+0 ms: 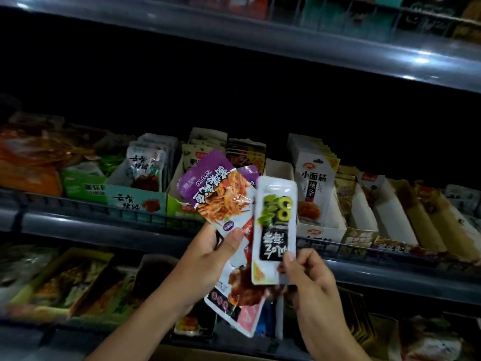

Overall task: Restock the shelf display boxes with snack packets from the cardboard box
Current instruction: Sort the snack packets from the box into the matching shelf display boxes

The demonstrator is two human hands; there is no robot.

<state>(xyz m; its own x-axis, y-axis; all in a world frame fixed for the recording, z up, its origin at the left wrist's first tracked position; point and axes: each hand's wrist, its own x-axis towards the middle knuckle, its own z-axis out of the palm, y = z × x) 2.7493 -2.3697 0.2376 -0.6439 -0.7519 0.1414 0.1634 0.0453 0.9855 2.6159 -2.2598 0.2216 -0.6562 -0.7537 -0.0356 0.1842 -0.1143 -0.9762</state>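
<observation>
mid shelf (104,220) runs across the whole view w/ a row of display boxes along its front rail. far left, big orange-red bags (28,162), blurry, can't read them. next a green box (84,187), contents too dim to tell. then a teal box (136,198) holding white packets stood upright, front one showing red food. beside it a green-fronted box (179,204), mostly hidden behind the held packets, w/ pale packets stacked at its back. right of centre a white box (322,227) about half full: white packets w/ black lettering and an orange pic stand at its rear, front part bare. further right, narrow white and tan boxes (390,214) angled away, contents dim. lower shelf has flat trays (62,282), blurred. left hand (208,256) grips a fanned bunch, thumb pressed on top: purple packet (218,188) in front w/ orange strips pictured, white-and-red packets (239,290) hanging below it. right hand (309,277) pinches the bottom end of a slim white packet (276,230) w/ green print, held upright in front of the gap between the green-fronted and white boxes, not in any box.
</observation>
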